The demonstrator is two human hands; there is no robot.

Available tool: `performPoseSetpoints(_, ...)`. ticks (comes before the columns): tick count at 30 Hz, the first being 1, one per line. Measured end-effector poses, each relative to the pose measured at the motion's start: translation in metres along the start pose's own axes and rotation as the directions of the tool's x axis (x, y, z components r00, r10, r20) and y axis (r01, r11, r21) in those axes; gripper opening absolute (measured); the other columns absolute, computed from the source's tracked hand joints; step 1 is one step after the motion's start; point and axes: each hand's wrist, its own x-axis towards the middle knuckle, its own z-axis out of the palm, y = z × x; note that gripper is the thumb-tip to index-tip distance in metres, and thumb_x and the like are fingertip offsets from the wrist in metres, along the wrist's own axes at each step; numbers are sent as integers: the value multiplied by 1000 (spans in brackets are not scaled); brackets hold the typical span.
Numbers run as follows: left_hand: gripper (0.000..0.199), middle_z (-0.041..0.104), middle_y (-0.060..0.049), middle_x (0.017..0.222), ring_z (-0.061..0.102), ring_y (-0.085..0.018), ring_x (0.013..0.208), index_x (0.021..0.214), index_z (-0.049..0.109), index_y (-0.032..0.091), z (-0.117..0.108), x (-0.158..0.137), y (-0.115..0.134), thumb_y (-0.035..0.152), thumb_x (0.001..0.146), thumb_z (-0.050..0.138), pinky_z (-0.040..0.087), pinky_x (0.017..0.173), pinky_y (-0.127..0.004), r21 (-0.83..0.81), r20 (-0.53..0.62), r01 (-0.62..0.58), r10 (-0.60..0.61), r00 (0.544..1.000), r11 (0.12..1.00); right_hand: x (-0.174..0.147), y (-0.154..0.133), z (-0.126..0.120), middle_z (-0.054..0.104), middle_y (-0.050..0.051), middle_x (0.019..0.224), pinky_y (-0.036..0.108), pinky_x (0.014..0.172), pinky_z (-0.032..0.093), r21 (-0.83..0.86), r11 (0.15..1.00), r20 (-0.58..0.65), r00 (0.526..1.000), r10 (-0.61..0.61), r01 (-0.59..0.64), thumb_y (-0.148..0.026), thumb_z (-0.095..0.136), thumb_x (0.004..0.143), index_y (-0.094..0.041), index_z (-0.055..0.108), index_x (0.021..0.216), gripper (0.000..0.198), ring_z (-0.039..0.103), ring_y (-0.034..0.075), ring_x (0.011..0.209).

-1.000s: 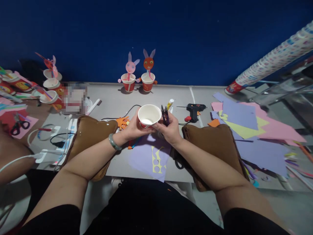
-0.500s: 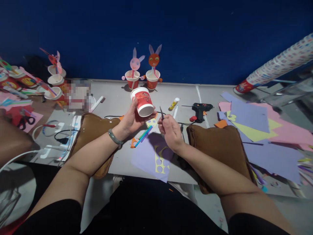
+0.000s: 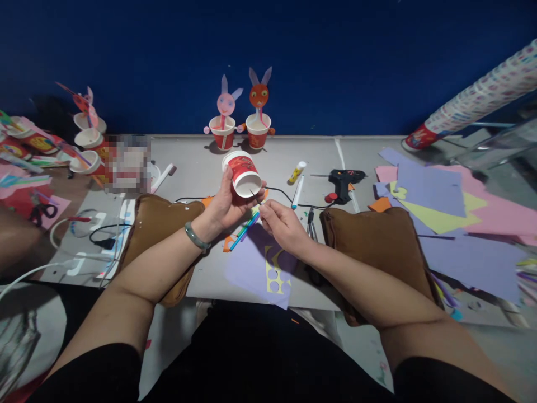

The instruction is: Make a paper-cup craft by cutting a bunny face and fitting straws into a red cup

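A red and white paper cup (image 3: 242, 166) lies tilted in my left hand (image 3: 229, 206), whose fingers wrap round it from below. One white end of the cup faces me at the lower right. My right hand (image 3: 286, 225) is closed on a thin dark pointed tool (image 3: 256, 198); most of it is hidden in the fingers, so its kind is unclear. The tip lies over the cup's white end; whether it pierces it I cannot tell. Below my hands are blue and purple sticks (image 3: 244, 232) and a purple sheet (image 3: 247, 271) with a yellow cut-out scrap (image 3: 269, 271) on it.
Two rabbit-faced cups (image 3: 221, 137) stand at the back. To the right are a glue stick (image 3: 297, 173), a white marker (image 3: 298, 192), a black glue gun (image 3: 344, 182) and coloured paper (image 3: 436, 190). Brown cushions (image 3: 377, 252) flank my arms. A power strip (image 3: 122, 235) with cables is left.
My right hand has moved left and slightly down, bringing the pointed tool from beside the cup to its white end. My left hand still holds the cup, at nearly the same tilt.
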Motion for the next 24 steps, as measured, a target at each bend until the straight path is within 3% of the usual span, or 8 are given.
performPoseSetpoints(8,55,75,-9,84,70,-21,77,115,67,18,2,-2,-5,67,92,58,59,75,-32,32,-4,3,-3,1000,999,4,1,2,45,-5,60,26,51,33,73,997,-17,999,27,-26,-77,53,93,-23,48,74,57,41,11,57)
performPoseSetpoints(12,54,74,-9,84,68,-18,73,106,68,17,3,-3,-4,65,100,45,58,73,-29,-9,11,11,-10,1000,1000,5,3,2,45,-4,60,26,51,33,70,997,-18,1000,25,-23,-77,54,92,-23,49,74,57,42,12,58)
performPoseSetpoints(19,54,74,-9,86,71,-21,82,120,67,19,2,-1,-6,65,99,49,59,76,-31,27,-12,-8,8,1000,1000,5,4,2,44,-5,59,26,53,34,39,999,-40,999,26,-24,-76,54,92,-24,47,72,57,42,12,58)
performPoseSetpoints(24,53,73,-8,84,70,-18,76,105,67,16,3,-2,-5,63,103,41,58,69,-28,-3,5,-1,1,1000,1000,5,2,1,45,-4,60,27,55,34,-2,1000,-58,998,18,-18,-76,52,93,-23,45,71,58,42,12,59)
